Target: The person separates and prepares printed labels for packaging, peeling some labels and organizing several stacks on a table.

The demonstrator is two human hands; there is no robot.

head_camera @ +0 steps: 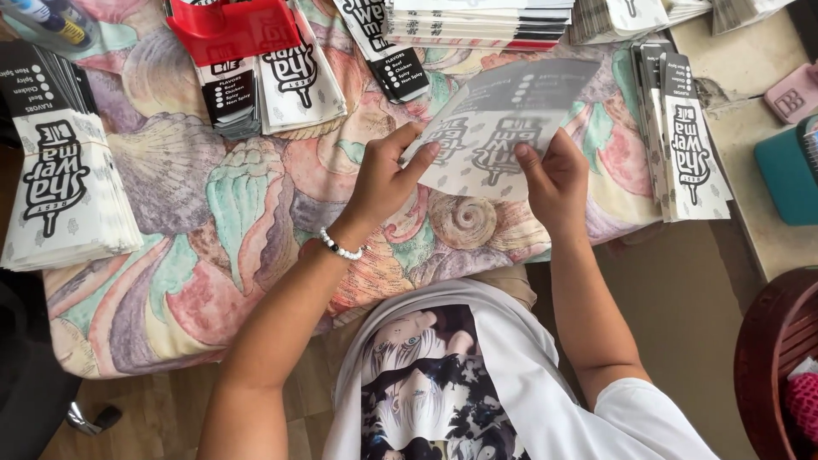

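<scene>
Both hands, left hand point(383, 175) and right hand point(555, 179), pinch one flat white-and-black printed paper sleeve point(498, 128) above the shell-patterned tabletop point(213, 221), between sleeve stacks point(64, 183).

White-and-black printed paper sleeve point(498, 128), pastel seashell-patterned cloth point(213, 213), red clip point(232, 30), teal box point(788, 175)

From my feed I see a low surface covered by a cloth point(213, 213) printed with pastel seashells. Wooden floorboards point(162, 417) show beneath it, a pale stone ledge point(750, 196) runs alongside, and soft even daylight fills everything.
</scene>
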